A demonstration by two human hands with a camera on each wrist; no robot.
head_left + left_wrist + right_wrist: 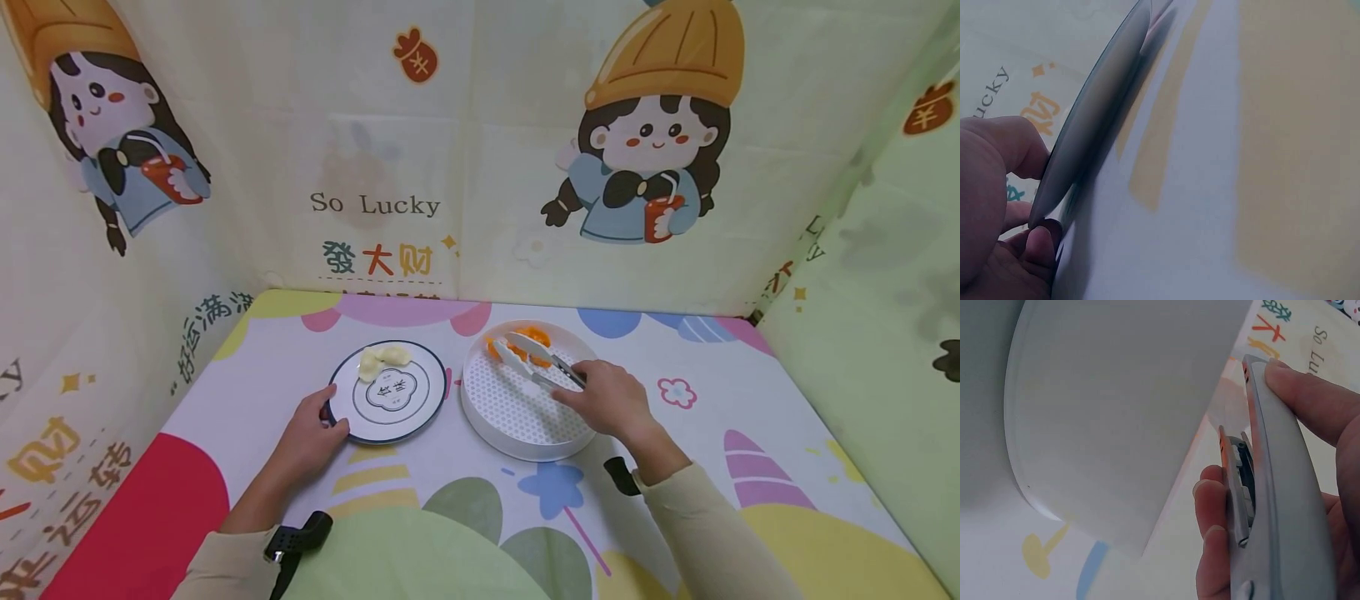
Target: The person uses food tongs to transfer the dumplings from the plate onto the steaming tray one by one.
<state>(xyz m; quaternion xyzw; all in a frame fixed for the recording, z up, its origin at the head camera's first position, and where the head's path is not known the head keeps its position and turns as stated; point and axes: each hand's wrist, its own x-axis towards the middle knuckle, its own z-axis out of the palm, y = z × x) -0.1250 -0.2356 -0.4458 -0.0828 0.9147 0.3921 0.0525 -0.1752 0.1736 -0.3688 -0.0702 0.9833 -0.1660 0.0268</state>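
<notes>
My left hand point(307, 433) pinches the near left rim of a white plate with a dark blue edge point(408, 412). In the left wrist view the plate point(1094, 109) shows edge-on, its rim between thumb and fingers. Pale dumplings point(384, 360) lie near its far side. My right hand point(615, 404) holds a pair of tongs point(542, 352), pale arms slightly apart, reaching into a round white steamer tray point(510, 448) with a perforated floor. The tongs' tips overlap several orange dumplings point(534, 336) at the tray's far side; whether they grip one I cannot tell.
Plate and tray stand side by side on a table covered with a colourful printed cloth point(450, 533). Printed fabric walls point(495, 150) rise behind the table and at both sides. Black straps point(300, 537) circle both wrists.
</notes>
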